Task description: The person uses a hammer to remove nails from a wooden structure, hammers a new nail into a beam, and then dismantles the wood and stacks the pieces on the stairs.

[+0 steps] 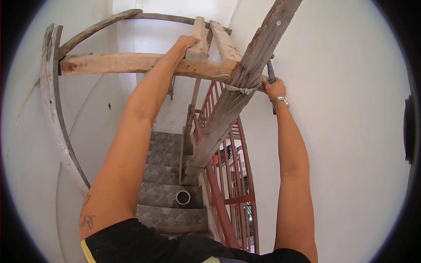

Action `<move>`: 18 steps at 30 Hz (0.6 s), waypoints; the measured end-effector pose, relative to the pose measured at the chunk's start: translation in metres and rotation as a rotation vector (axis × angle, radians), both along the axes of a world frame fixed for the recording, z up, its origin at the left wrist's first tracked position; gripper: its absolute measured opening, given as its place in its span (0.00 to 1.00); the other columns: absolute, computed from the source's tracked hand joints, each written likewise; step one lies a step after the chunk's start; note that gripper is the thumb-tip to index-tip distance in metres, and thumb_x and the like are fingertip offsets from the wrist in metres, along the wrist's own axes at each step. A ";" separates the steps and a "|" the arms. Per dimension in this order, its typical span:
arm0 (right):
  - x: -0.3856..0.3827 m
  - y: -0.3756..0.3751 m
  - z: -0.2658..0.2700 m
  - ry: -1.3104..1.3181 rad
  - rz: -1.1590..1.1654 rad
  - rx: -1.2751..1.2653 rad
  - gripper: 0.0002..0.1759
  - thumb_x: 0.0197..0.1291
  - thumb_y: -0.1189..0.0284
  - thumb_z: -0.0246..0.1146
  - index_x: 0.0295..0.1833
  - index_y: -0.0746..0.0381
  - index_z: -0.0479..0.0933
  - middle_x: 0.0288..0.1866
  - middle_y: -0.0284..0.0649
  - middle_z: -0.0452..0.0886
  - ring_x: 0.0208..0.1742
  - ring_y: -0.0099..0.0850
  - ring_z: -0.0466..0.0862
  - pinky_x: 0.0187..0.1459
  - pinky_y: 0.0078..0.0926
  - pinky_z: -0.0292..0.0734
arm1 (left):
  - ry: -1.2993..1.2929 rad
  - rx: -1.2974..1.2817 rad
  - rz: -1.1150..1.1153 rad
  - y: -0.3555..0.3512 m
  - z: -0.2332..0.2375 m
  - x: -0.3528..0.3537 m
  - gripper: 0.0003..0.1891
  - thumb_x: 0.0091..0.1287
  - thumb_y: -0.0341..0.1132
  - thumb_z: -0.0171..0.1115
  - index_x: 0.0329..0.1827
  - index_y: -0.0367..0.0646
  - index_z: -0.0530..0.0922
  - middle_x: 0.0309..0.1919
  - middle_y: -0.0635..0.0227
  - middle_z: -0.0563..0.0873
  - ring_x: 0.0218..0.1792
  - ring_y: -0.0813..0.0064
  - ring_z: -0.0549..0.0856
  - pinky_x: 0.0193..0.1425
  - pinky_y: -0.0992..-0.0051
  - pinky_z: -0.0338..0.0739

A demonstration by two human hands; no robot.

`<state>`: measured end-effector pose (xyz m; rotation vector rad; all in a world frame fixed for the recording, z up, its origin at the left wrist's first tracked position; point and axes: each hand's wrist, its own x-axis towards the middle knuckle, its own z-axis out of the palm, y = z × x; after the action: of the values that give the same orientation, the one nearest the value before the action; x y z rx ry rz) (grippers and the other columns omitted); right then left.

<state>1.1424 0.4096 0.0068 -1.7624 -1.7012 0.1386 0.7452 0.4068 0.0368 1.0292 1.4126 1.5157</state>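
My left hand (187,43) is raised and its fingers are closed round the side of a short wooden block (199,44), which rests upright against a horizontal wooden beam (118,63). A second pale board (225,44) leans just right of that block. On the far side of a thick slanted post (232,92), my right hand (275,89) grips the dark handle of a hammer (271,72), held upright near the white wall. A pale strip of cloth or rope (240,90) is tied round the post between both hands.
Below are tiled stairs (164,195) with a round white container (183,197) on one step. A red-brown railing (239,199) runs down the right side. At the left stands a curved wooden post (55,105), joined to the beam. White walls (346,109) surround the stairwell.
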 end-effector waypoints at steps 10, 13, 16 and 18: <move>-0.001 -0.006 0.003 0.010 0.005 -0.046 0.25 0.59 0.51 0.72 0.51 0.61 0.84 0.46 0.52 0.89 0.50 0.51 0.88 0.53 0.47 0.82 | 0.157 -0.050 -0.087 0.032 -0.009 -0.025 0.24 0.67 0.41 0.66 0.54 0.25 0.80 0.47 0.47 0.87 0.41 0.57 0.89 0.42 0.58 0.84; -0.005 -0.010 0.006 -0.025 0.008 -0.010 0.25 0.59 0.51 0.72 0.50 0.61 0.84 0.46 0.52 0.89 0.51 0.51 0.88 0.53 0.47 0.82 | 0.264 -0.157 -0.094 0.002 0.007 -0.023 0.21 0.69 0.43 0.65 0.53 0.30 0.82 0.45 0.51 0.88 0.38 0.61 0.90 0.41 0.63 0.85; 0.000 -0.005 0.001 -0.037 0.009 0.030 0.24 0.59 0.51 0.72 0.50 0.60 0.85 0.48 0.52 0.88 0.53 0.52 0.87 0.55 0.48 0.81 | 0.327 -0.156 -0.095 -0.008 0.020 -0.028 0.21 0.70 0.46 0.64 0.54 0.37 0.83 0.42 0.55 0.89 0.37 0.65 0.90 0.41 0.65 0.86; 0.000 -0.003 0.002 -0.009 0.016 -0.005 0.24 0.59 0.51 0.72 0.50 0.60 0.85 0.48 0.53 0.88 0.53 0.53 0.87 0.55 0.48 0.81 | 0.342 -0.091 -0.104 -0.014 0.021 -0.047 0.21 0.71 0.47 0.63 0.55 0.38 0.82 0.42 0.57 0.89 0.37 0.65 0.90 0.41 0.63 0.86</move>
<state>1.1426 0.4066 0.0085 -1.7562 -1.7228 0.1422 0.6984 0.3931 0.0575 1.3295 1.6168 1.2291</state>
